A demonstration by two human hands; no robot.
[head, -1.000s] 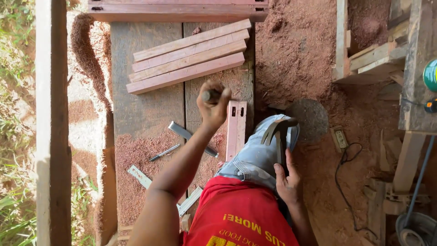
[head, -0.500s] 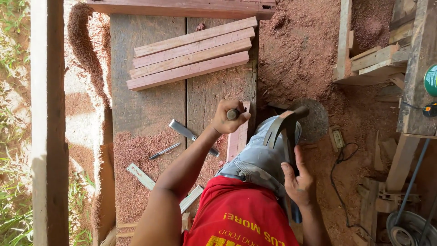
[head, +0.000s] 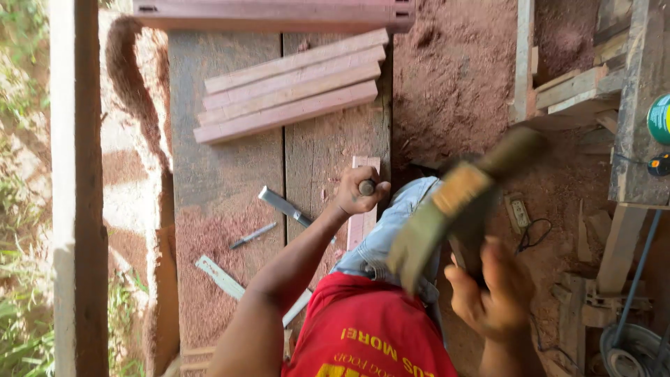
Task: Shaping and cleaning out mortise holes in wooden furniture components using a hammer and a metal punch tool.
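Head view: a workbench (head: 223, 91) of grey planks is looked down on, with red sawdust spread over it.
Left hand: the left hand (head: 359, 190) is closed in a fist around a chisel (head: 367, 187), held upright on a slat.
Slat: the slat (head: 363, 209) lies on the workbench at its right edge, under the fist and partly hidden by it.
Right hand: the right hand (head: 492, 290) is wrapped around the handle of a mallet (head: 453, 202), raised off the workbench's right side and blurred.
Stack: four slats (head: 289, 87) are laid side by side at the far end of the workbench.
Loose tools: a second chisel (head: 286, 207), a thin rod (head: 252, 235) and a steel ruler (head: 220, 277) are left on the workbench, left of the fist.
Risk: the chisel top is small and barely clears the fist, so a strike landing off centre could be taken by the knuckles.
Risk: a tilted chisel could be driven sideways, and the slat split or shifted.
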